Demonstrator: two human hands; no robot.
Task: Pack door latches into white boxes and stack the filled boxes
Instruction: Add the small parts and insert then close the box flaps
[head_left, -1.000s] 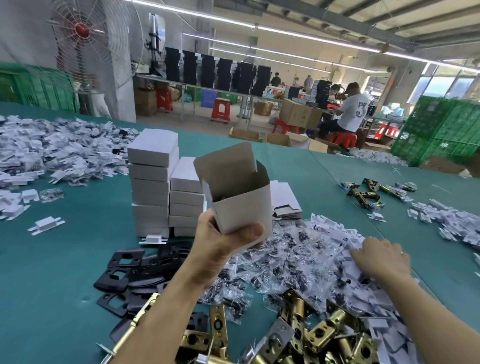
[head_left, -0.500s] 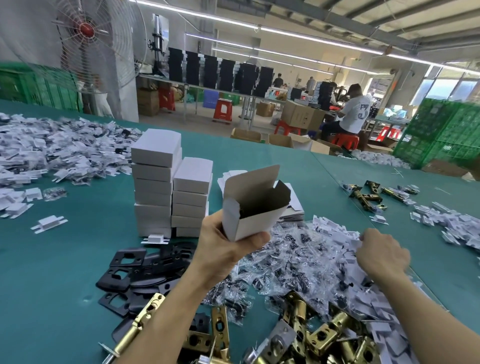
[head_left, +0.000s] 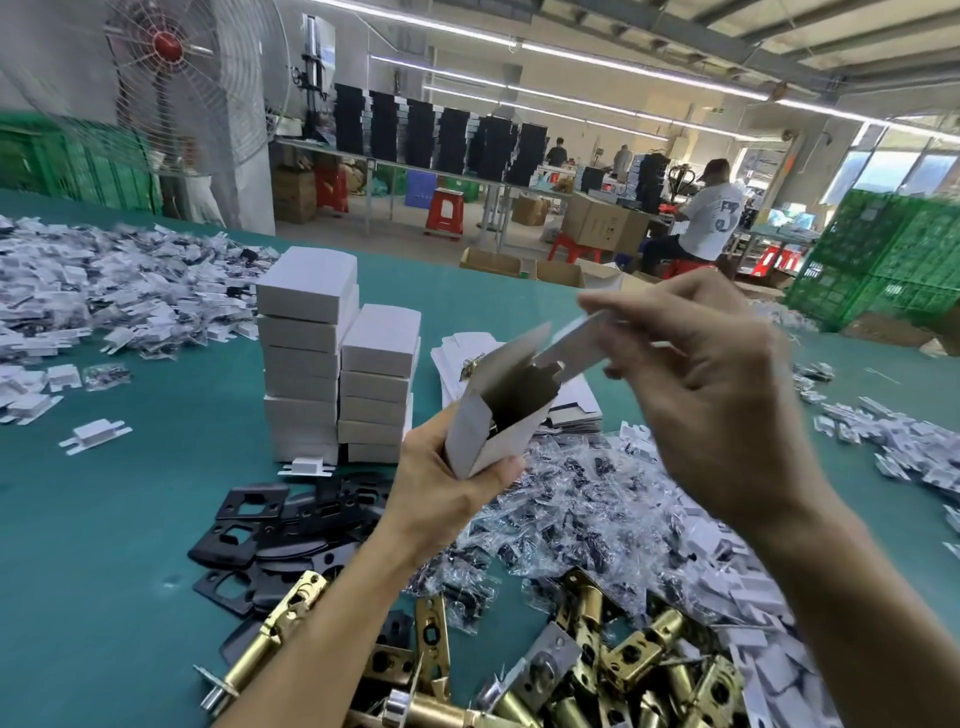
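My left hand (head_left: 447, 493) grips an open white box (head_left: 498, 415) tilted toward the right, its flap raised and a dark part just visible inside. My right hand (head_left: 711, 395) is lifted above the table and pinches a white cardboard insert (head_left: 576, 343), whose lower end reaches into the box mouth. Two stacks of filled white boxes (head_left: 337, 364) stand behind on the green table (head_left: 104, 519). Brass door latches (head_left: 597, 670) lie heaped at the near edge.
Black strike plates (head_left: 270, 530) lie left of my forearm. Clear screw bags (head_left: 571, 509) and white inserts (head_left: 737, 582) are piled centre-right. Flat box blanks (head_left: 467, 348) sit behind the box. More white parts (head_left: 104, 291) cover the far left. People work in the background.
My right hand left the pile of inserts, rose with one insert and brought it to the box mouth. My left hand tilted the box further over to the right.
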